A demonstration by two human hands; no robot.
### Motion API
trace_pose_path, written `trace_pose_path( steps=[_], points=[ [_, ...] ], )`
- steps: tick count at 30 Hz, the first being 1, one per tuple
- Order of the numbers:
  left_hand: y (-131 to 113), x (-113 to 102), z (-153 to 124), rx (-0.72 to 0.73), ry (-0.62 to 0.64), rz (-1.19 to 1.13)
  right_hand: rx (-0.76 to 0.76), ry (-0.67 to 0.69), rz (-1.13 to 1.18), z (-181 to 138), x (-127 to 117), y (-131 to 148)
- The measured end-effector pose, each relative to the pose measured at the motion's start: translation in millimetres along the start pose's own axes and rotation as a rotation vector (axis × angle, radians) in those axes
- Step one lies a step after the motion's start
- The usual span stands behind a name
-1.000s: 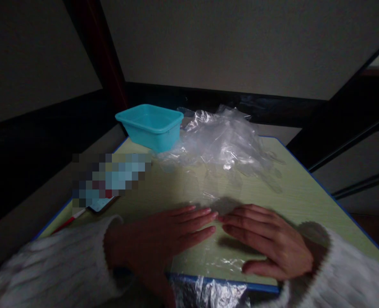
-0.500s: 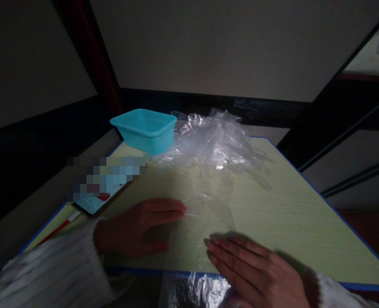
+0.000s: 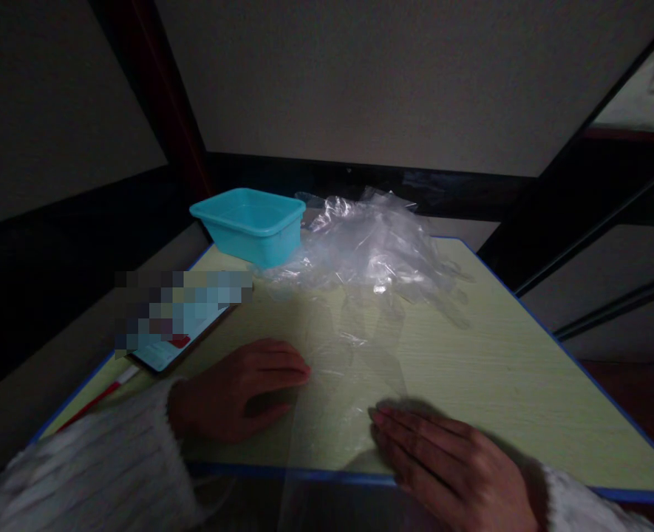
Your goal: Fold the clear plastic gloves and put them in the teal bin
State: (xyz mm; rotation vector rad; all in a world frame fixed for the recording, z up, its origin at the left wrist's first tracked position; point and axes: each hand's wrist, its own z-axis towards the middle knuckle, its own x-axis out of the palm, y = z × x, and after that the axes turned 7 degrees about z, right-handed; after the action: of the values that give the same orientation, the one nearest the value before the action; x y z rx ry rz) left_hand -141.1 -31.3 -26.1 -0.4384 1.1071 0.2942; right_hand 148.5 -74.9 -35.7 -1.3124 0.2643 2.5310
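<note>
A thin, see-through disposable plastic glove lies flat on the table between my hands, its lower end hanging past the near blue edge. On its left side, my left hand rests with fingers stretched out and thumb apart, the fingertips at the film's border. My right hand lies flat at the lower right, fingers straight and side by side, touching or very close to the film. Neither hand grips anything. Beyond them is a crumpled heap of clear plastic gloves, with finger-shaped ends showing on its right.
A turquoise plastic basket stands at the back left of the yellowish table. A phone, partly blurred out, lies on the left. Near my left sleeve is a red and white pen-like stick. A pale wall rises behind.
My left hand has drawn back slightly left, and my right hand has shifted a little right. The bright glare on the hanging lower part of the glove has gone.
</note>
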Motion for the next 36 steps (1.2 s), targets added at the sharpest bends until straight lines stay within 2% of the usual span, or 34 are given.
trace_pose_path(
  steps=[3,17,21,24,28,33,36],
  points=[
    [1,-1,0,0.006,0.004,0.025,-0.035,0.055,0.0,1,-4,-2],
    [-1,0,3,0.041,-0.025,0.074,-0.036,0.083,-0.065,-2,-8,-3],
    [-3,1,3,0.048,-0.011,0.112,-0.075,0.147,-0.12,-2,-4,2],
    [-5,-1,5,0.04,0.022,0.128,-0.079,0.137,-0.113,0,2,7],
    [-6,-1,6,0.06,0.015,0.158,-0.019,0.094,-0.051,6,3,7],
    [-5,2,2,0.071,-0.018,0.218,0.081,0.142,0.077,11,-8,1],
    [-5,3,-1,0.066,-0.003,0.249,0.158,0.041,0.139,9,-4,2]
  ],
)
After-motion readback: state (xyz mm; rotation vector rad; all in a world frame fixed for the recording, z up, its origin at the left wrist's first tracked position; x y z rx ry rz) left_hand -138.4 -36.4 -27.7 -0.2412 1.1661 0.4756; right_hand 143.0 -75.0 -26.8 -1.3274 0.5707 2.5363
